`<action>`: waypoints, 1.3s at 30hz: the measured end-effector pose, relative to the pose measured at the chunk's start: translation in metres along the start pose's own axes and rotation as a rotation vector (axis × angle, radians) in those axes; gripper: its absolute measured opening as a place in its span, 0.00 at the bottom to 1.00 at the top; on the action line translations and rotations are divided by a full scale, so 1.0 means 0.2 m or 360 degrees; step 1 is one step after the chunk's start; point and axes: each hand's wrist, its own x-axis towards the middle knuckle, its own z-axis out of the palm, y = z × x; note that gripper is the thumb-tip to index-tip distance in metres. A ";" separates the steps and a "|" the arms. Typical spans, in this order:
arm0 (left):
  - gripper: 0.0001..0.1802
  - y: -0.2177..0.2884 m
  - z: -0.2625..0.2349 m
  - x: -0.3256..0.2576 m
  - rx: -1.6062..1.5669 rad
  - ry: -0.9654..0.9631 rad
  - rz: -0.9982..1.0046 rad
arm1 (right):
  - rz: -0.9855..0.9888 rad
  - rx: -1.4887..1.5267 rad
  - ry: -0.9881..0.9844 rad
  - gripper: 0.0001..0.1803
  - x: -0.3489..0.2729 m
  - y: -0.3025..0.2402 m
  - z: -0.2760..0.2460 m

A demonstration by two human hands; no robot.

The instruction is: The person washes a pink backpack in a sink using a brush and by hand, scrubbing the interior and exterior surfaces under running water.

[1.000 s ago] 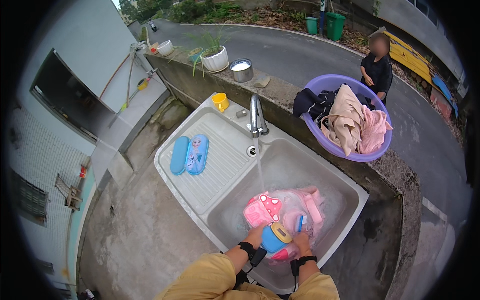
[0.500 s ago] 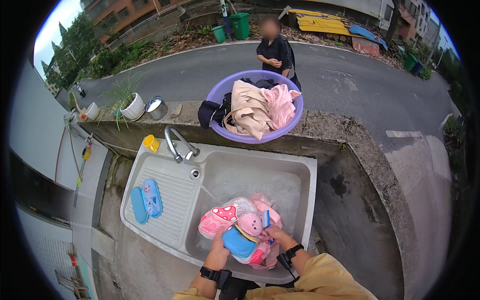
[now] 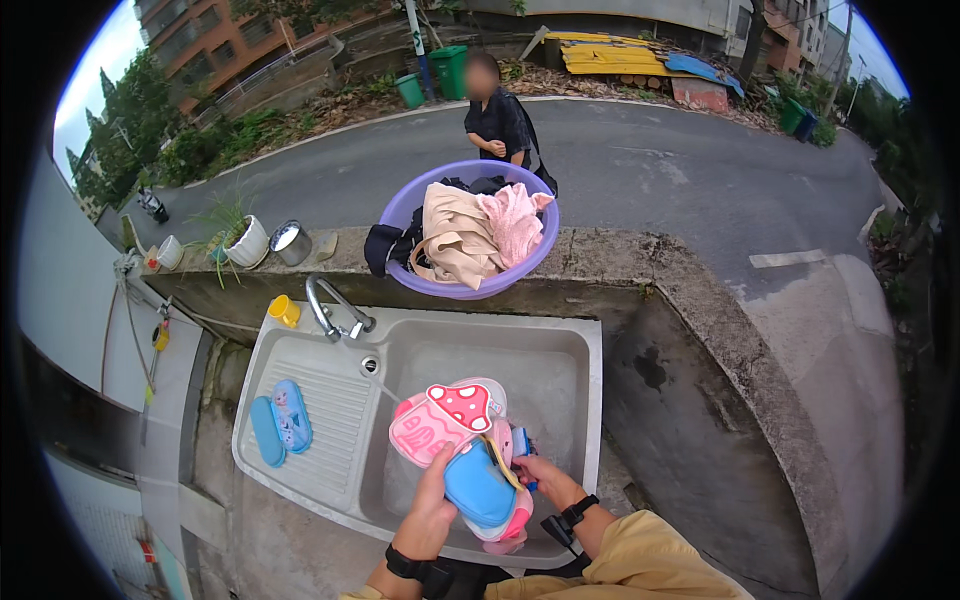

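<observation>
A pink child's backpack (image 3: 445, 420) with a red mushroom patch and a blue front pocket (image 3: 478, 487) lies tilted in the basin of a steel sink (image 3: 590, 400). My left hand (image 3: 432, 505) grips the bag's near side by the blue pocket. My right hand (image 3: 537, 475) is closed around a small blue brush (image 3: 521, 441), held against the bag's right side. Both wrists wear dark bands. A thin stream of water runs from the tap (image 3: 335, 310) toward the bag.
A blue case (image 3: 280, 422) lies on the drainboard and a yellow cup (image 3: 285, 311) stands by the tap. A purple tub (image 3: 480, 285) of clothes sits on the concrete wall. Another person (image 3: 498, 120) stands on the road behind it. A plant pot (image 3: 245, 240) and a metal pot (image 3: 291, 243) are at left.
My view has swung so the sink sits more to the left and lower. The bag has been turned in my hands, with the blue pocket now toward me.
</observation>
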 end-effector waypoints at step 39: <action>0.28 -0.12 -0.72 0.61 0.1401 0.0271 0.0295 | -0.0453 0.0192 0.0260 0.06 -0.30 -0.22 0.42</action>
